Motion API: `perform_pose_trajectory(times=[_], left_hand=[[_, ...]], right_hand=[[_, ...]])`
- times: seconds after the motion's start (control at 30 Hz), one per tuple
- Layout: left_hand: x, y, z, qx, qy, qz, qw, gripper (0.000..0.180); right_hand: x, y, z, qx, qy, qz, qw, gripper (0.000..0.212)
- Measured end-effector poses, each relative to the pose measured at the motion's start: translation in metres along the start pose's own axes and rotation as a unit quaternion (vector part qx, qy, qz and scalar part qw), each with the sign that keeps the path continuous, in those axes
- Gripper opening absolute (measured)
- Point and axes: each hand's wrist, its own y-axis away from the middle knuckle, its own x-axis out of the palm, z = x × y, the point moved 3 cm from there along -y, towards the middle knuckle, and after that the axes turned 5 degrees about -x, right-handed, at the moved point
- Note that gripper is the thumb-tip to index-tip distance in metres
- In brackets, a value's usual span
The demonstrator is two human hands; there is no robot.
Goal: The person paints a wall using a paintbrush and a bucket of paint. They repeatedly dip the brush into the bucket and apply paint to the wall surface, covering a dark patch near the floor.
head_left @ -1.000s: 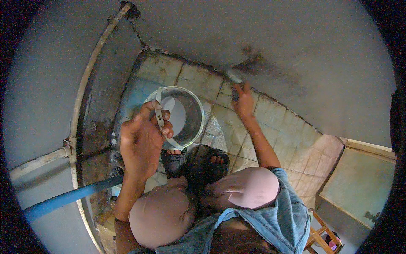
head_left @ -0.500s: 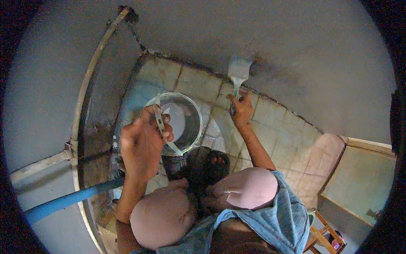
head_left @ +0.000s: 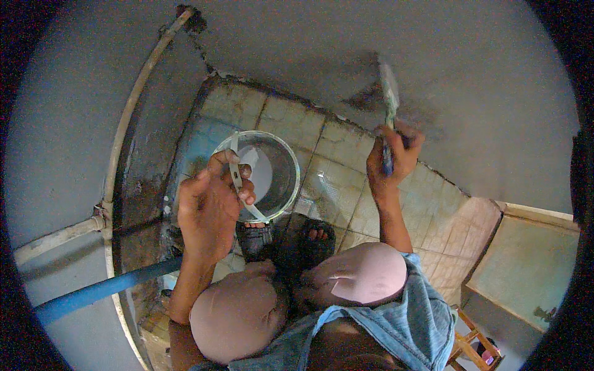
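My left hand (head_left: pixel 213 210) is closed around the pale handle strap (head_left: pixel 236 174) of a paint bucket (head_left: pixel 289 203). Whitish paint (head_left: pixel 258 174) lies inside the bucket, partly hidden by my fingers. My right hand (head_left: pixel 396 154) grips a paintbrush (head_left: pixel 390 102) by its handle, the bristles pointing up and seen nearly edge-on. The brush head is at the grey wall (head_left: pixel 458 68), beside a dark stained patch (head_left: pixel 366 98) low on it. Whether the bristles press on the wall I cannot tell.
Worn pale tiles (head_left: pixel 334 191) cover the floor, meeting the wall in a dark, crumbling edge. A blue pipe (head_left: pixel 117 288) and a pale pipe (head_left: pixel 120 136) run along the left. A greenish panel (head_left: pixel 520 266) stands at the right, near a wooden stool (head_left: pixel 470 340).
My right hand has moved right and turned the brush from showing its broad face to its edge. My left hand stays on the handle strap, and the bucket has barely shifted.
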Motion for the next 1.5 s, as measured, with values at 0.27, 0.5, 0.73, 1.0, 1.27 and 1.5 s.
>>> perform_pose_trajectory(times=[0.27, 0.5, 0.73, 1.0, 1.27, 1.5], left_hand=[[-0.008, -0.003, 0.001, 0.012, 0.012, -0.005, 1.0, 0.046], [-0.01, -0.002, 0.001, 0.025, 0.024, -0.031, 0.999, 0.043], [-0.013, 0.001, 0.0, 0.005, 0.014, 0.0, 1.0, 0.046], [-0.004, -0.003, 0.0, 0.003, 0.004, 0.0, 1.0, 0.049], [-0.004, 0.0, -0.001, -0.005, 0.004, -0.014, 1.0, 0.049], [-0.002, 0.0, 0.001, -0.008, 0.013, -0.023, 1.0, 0.051]], right_hand=[[0.068, 0.128, -0.042, 0.007, 0.019, 0.325, 0.945, 0.044], [0.075, 0.107, -0.061, 0.037, -0.019, 0.312, 0.949, 0.042], [0.021, 0.079, -0.048, 0.399, -0.365, -0.127, 0.831, 0.035], [0.055, 0.156, -0.074, 0.123, -0.046, 0.32, 0.938, 0.041], [0.048, 0.099, -0.082, 0.09, -0.03, 0.275, 0.957, 0.036], [0.003, 0.1, -0.086, 0.08, -0.049, -0.056, 0.994, 0.038]])
